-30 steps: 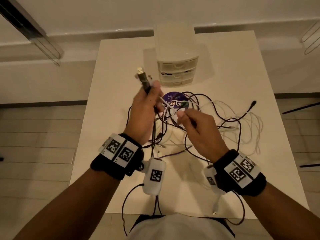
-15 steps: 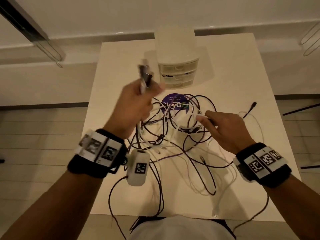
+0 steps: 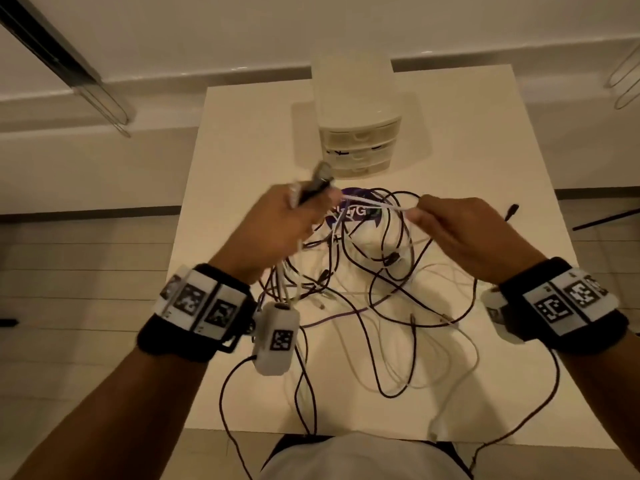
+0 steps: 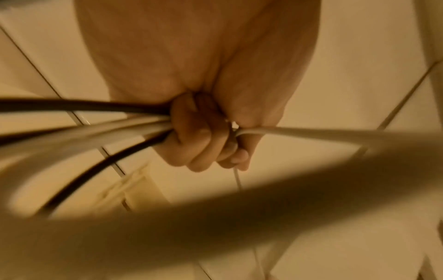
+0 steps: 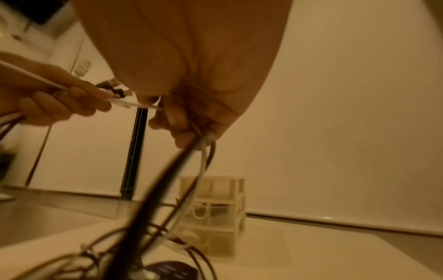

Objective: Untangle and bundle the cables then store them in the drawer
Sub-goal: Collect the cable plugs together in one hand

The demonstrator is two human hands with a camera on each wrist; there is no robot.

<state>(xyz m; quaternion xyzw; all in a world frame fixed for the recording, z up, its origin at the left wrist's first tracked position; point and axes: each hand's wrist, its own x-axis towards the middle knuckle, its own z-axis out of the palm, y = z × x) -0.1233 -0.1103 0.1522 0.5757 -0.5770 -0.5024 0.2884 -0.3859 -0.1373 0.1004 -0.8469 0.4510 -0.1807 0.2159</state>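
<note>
A tangle of black and white cables (image 3: pixel 388 282) lies on the white table (image 3: pixel 242 140). My left hand (image 3: pixel 277 226) is raised above it and grips a bunch of cable ends, their plugs (image 3: pixel 320 176) sticking up past the thumb; black and white strands run from the fist (image 4: pixel 203 136) in the left wrist view. My right hand (image 3: pixel 460 233) pinches a white cable (image 3: pixel 377 205) stretched between both hands. In the right wrist view its fingers (image 5: pixel 184 123) hold white and dark strands hanging down. A small white drawer unit (image 3: pixel 360 133) stands behind the tangle, drawers closed.
A round purple sticker (image 3: pixel 353 213) lies under the cables near the drawer unit (image 5: pixel 215 206). Cable loops reach the table's near edge (image 3: pixel 381 431), and one black plug (image 3: pixel 512 210) lies at the right. Tiled floor surrounds the table.
My left hand has come down and rightward with its bunch of plugs. My right hand has risen and moved towards it, drawing a white cable taut between them.
</note>
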